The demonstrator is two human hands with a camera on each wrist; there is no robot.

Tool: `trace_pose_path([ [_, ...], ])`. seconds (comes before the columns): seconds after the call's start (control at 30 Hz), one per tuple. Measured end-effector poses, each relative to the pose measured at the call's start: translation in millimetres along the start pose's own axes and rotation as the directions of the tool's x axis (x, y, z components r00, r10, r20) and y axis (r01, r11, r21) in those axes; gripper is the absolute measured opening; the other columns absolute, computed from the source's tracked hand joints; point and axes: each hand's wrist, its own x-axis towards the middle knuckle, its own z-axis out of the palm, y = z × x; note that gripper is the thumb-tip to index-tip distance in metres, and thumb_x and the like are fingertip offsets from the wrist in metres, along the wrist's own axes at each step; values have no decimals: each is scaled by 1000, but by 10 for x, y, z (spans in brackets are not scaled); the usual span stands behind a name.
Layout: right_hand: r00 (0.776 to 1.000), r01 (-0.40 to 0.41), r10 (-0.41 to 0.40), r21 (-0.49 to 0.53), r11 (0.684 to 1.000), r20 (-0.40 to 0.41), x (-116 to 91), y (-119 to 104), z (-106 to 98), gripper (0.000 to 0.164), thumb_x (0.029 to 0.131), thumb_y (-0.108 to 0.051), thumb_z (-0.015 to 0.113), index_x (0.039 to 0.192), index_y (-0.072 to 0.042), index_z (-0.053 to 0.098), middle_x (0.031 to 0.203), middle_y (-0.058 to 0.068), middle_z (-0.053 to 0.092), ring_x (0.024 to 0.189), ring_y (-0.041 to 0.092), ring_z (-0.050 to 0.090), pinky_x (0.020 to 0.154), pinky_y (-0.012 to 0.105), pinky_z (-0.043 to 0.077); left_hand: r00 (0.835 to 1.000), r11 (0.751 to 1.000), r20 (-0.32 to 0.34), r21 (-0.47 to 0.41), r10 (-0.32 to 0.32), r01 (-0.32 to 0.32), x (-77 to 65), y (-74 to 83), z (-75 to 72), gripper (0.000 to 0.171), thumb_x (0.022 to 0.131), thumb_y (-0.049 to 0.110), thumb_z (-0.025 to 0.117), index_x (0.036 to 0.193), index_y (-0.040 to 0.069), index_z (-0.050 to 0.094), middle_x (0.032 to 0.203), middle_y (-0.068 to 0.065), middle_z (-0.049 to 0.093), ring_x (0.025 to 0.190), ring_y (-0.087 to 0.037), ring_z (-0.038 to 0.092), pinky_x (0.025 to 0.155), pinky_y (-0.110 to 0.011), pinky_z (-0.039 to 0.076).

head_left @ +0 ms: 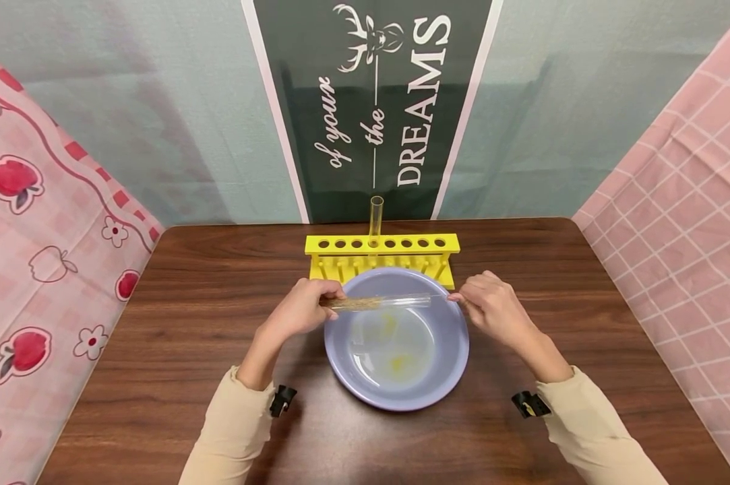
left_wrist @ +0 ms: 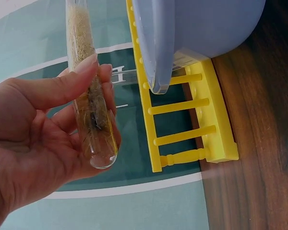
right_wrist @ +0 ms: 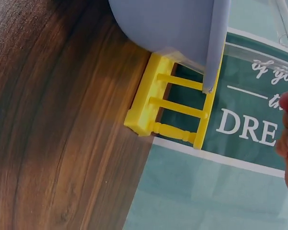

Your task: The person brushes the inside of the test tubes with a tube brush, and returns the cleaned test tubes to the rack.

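Over the basin my left hand (head_left: 307,304) grips a clear glass test tube (head_left: 413,300), tilted nearly level, near its rounded end. Inside the tube sits a bristled test tube brush (left_wrist: 81,36), its pale bristles packed around the darker tip. Thumb and fingers wrap the glass in the left wrist view. My right hand (head_left: 492,303) pinches the brush's thin twisted wire handle (right_wrist: 287,33) beyond the tube's mouth. Beneath both hands stands a lavender basin (head_left: 395,402) holding cloudy water with yellowish patches.
A yellow test tube rack (head_left: 449,244) stands just behind the basin, with another glass test tube (head_left: 375,219) upright in it. The brown wooden table (head_left: 189,337) meets a green printed cloth (head_left: 207,135) at its far edge. Pink cloths hang on both sides.
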Motion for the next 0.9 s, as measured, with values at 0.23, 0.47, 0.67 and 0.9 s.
trace_pose_path([
  [0.23,985,-155,143,142,978,94,-24,-2,-20,22,79,-7,68,61,-12,57,56,-9,44,54,6,38,50,21,33,1000,1000,10,-21,-5,6,-17,-9,-5,19,70,-6,72,84,6,67,74,1,61,69,-12,52,64,-26,45],
  [0.47,755,-627,501,246,739,423,96,-50,-148,38,86,-13,62,51,-10,48,48,-7,34,47,7,32,45,22,26,1000,1000,-1,-25,19,-19,-32,-28,-5,19,71,-6,72,85,6,67,74,1,61,68,-11,52,63,-26,45],
  [0.67,571,-814,582,305,495,579,200,-48,-238,41,88,-14,60,58,12,48,48,2,38,47,12,31,45,26,26,999,1000,-24,-5,31,-31,-37,-22,-5,20,71,-5,72,86,6,67,76,1,62,70,-12,54,65,-27,46],
  [0.9,490,-871,557,392,295,671,197,8,-270,42,88,-6,55,57,18,40,46,0,37,42,8,27,41,23,24,1000,1000,-25,-10,10,-10,-59,-25,-8,21,70,-8,71,86,5,66,78,-1,63,72,-13,56,68,-29,48],
])
